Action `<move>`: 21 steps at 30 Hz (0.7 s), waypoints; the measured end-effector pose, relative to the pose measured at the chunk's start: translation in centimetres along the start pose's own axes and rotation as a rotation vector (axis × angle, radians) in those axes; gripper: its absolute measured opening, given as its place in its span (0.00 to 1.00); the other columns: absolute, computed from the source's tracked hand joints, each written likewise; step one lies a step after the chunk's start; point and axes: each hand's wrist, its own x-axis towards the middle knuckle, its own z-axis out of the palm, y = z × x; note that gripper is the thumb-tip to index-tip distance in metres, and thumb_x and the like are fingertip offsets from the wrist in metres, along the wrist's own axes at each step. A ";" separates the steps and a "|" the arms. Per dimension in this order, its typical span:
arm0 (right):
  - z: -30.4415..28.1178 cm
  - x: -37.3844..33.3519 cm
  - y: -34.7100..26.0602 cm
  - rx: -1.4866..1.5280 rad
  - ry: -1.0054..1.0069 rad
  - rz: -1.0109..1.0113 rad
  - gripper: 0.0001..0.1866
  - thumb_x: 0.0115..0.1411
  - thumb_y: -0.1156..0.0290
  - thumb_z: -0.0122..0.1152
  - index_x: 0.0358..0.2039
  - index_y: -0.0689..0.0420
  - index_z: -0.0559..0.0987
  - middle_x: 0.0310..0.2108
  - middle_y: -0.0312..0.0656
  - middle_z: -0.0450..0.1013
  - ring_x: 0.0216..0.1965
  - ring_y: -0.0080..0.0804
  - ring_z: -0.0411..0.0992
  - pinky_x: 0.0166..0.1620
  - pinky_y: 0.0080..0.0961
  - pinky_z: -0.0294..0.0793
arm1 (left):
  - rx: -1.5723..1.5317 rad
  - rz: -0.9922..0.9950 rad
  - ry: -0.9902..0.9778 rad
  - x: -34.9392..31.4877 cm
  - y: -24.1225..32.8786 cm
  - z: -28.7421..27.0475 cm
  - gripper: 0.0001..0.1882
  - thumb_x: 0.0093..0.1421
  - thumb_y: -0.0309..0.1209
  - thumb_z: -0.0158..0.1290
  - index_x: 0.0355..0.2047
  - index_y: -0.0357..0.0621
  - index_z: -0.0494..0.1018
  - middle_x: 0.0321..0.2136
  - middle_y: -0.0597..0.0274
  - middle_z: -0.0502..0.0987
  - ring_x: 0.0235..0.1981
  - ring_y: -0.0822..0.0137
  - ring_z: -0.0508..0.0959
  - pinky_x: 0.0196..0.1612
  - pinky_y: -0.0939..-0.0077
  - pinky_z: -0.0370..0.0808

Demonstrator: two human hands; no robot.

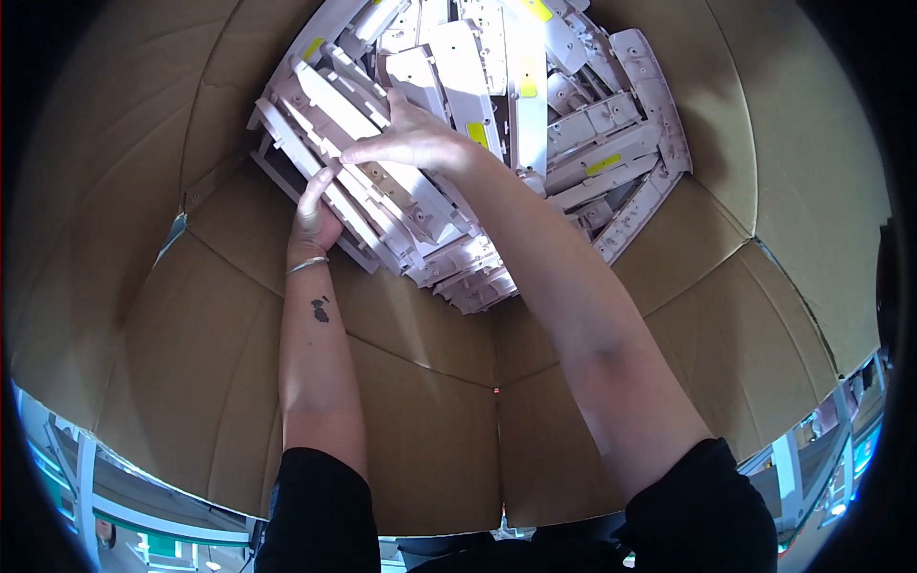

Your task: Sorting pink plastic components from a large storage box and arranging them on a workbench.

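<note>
Long white plastic panels (pixel 458 76) are piled at the far end of a deep cardboard box. At the pile's left side, several of them lie slanted and side by side as a bundle (pixel 330 100). My left hand (pixel 315 215) is closed on the near edge of the outer panel (pixel 353 215), its fingers partly hidden behind the plastic. On the bundle's right side, my right hand (pixel 411 141) grips over the panels, with its thumb and forefinger apart across them. Its other fingers are hidden.
Tall cardboard walls (pixel 124 315) surround the pile and both my arms. Several panels carry yellow labels (pixel 602 164). Along the box's right side, a long panel (pixel 650 95) stands near the wall. Outside the near rim are pale metal frames (pixel 86 487).
</note>
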 end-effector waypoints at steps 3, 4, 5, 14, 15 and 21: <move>-0.8 -0.5 -0.1 0.073 0.005 0.005 0.60 0.32 0.41 0.66 0.53 0.74 0.51 0.47 0.61 0.65 0.50 0.48 0.65 0.53 0.28 0.63 | 0.117 0.015 0.071 -0.7 0.0 1.1 0.27 0.50 0.34 0.55 0.49 0.35 0.63 0.44 0.58 0.70 0.47 0.64 0.69 0.53 0.69 0.62; -1.2 -1.1 -0.2 0.155 -0.003 -0.016 0.60 0.31 0.42 0.67 0.54 0.75 0.51 0.48 0.61 0.64 0.51 0.49 0.64 0.54 0.29 0.62 | 0.142 0.038 0.090 -1.8 -0.1 2.1 0.28 0.49 0.33 0.56 0.49 0.35 0.63 0.44 0.58 0.70 0.46 0.64 0.69 0.52 0.70 0.63; -1.4 -2.1 -0.3 0.137 0.003 -0.016 0.60 0.31 0.42 0.67 0.53 0.75 0.52 0.48 0.61 0.63 0.51 0.50 0.64 0.55 0.29 0.62 | 0.164 0.061 0.082 -2.7 -0.1 2.7 0.29 0.49 0.32 0.56 0.50 0.35 0.62 0.44 0.59 0.70 0.46 0.64 0.70 0.52 0.70 0.64; -6.5 -18.3 -8.6 0.173 -0.029 -0.041 0.63 0.34 0.50 0.72 0.59 0.69 0.41 0.58 0.59 0.50 0.60 0.46 0.51 0.62 0.32 0.48 | 0.268 0.232 -0.033 -16.9 1.1 13.7 0.37 0.47 0.33 0.57 0.55 0.36 0.54 0.47 0.59 0.67 0.50 0.65 0.66 0.54 0.71 0.61; -6.9 -20.7 -9.9 0.184 0.011 -0.131 0.64 0.33 0.51 0.72 0.60 0.67 0.40 0.58 0.59 0.50 0.61 0.46 0.49 0.62 0.32 0.47 | 0.254 0.236 -0.030 -19.2 1.8 15.2 0.38 0.47 0.34 0.57 0.55 0.36 0.54 0.47 0.59 0.67 0.50 0.65 0.66 0.54 0.70 0.61; -10.8 -38.7 -21.2 0.165 0.042 -0.195 0.63 0.33 0.51 0.73 0.60 0.65 0.41 0.55 0.62 0.55 0.57 0.50 0.56 0.59 0.34 0.53 | 0.096 0.222 -0.157 -33.1 3.2 22.4 0.42 0.40 0.36 0.62 0.54 0.35 0.56 0.43 0.55 0.70 0.46 0.60 0.71 0.51 0.66 0.67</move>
